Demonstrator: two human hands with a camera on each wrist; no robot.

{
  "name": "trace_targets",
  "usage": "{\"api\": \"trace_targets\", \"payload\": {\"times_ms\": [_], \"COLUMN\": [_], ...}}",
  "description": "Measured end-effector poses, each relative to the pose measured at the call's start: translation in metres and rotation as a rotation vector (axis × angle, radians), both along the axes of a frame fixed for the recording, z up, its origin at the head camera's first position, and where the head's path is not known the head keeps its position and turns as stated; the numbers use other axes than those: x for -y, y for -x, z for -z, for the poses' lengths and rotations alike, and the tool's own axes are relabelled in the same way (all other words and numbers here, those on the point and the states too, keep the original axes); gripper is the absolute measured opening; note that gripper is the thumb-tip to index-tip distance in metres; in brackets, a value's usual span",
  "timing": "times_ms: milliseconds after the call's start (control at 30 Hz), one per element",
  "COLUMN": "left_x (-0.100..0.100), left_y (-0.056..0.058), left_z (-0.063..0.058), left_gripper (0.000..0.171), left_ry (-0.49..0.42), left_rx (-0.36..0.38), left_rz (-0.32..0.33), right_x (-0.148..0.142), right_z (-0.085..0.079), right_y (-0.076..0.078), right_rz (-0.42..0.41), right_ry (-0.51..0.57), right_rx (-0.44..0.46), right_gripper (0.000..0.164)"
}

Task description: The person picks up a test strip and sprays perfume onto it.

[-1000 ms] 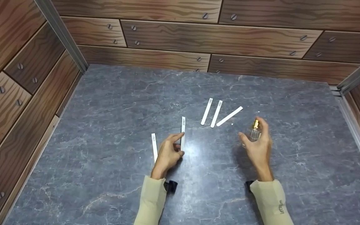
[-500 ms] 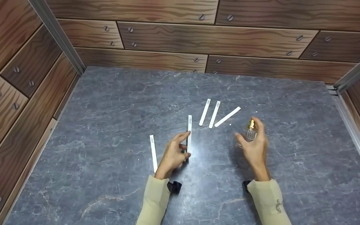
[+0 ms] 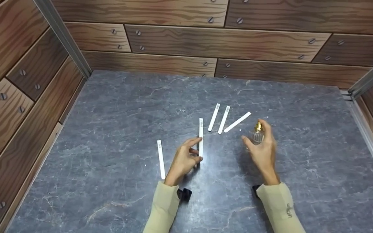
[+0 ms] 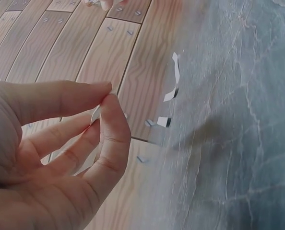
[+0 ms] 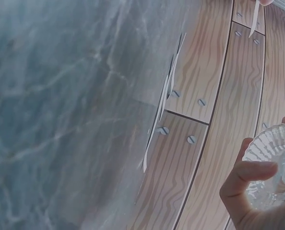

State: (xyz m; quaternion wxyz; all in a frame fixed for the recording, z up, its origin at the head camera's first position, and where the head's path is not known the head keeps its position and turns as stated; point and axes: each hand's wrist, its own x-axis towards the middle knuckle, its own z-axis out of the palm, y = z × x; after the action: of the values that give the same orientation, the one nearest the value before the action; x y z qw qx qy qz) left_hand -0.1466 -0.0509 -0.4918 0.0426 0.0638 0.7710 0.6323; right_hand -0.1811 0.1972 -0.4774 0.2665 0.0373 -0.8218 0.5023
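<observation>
In the head view my left hand pinches a white paper test strip between thumb and fingers, held upright above the table. The left wrist view shows the thumb and index fingertip meeting on it, with the strip mostly hidden edge-on. My right hand grips a ribbed clear glass perfume bottle with a gold spray top; the index finger lies at that top. The bottle's round ribbed base fills the right edge of the right wrist view, with the thumb across it.
Another white strip lies on the dark marbled table, left of my left hand. Beyond the hands lie three more strips, a left one, a middle one and a slanted one. Wood-patterned walls enclose the table.
My left hand has moved right with the held strip, uncovering the lower end of the strip lying on the left. The right hand with the bottle has shifted slightly left, toward the strip.
</observation>
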Motion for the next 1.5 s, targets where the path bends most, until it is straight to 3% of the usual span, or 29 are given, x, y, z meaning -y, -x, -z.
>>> {"api": "trace_targets", "payload": {"times_ms": [333,700,1000,1200,1500], "left_x": [-0.002,-0.009,-0.013,-0.022,-0.025], "left_y": [0.002,0.001,0.0,-0.001,-0.002], "left_z": [-0.004,-0.01,-0.017,-0.016,-0.018], "left_gripper": [0.058,0.055,0.056,0.057,0.055], "left_ry": [0.059,0.162,0.168,0.152,0.188], "left_rx": [-0.084,-0.235,-0.233,-0.225,-0.252], "left_rz": [-0.004,-0.002,0.016,0.086,0.066], "right_x": [0.006,0.014,0.021,0.028,0.033], "right_z": [0.002,0.0,-0.001,0.0,0.002], "right_y": [0.001,0.006,0.008,0.006,0.008], "right_rz": [-0.019,-0.044,-0.028,-0.031,-0.048], "right_ry": [-0.034,-0.045,-0.057,-0.067,-0.08], "right_rx": [-0.004,-0.054,-0.092,-0.078,-0.068], "right_gripper": [0.068,0.067,0.066,0.067,0.067]}}
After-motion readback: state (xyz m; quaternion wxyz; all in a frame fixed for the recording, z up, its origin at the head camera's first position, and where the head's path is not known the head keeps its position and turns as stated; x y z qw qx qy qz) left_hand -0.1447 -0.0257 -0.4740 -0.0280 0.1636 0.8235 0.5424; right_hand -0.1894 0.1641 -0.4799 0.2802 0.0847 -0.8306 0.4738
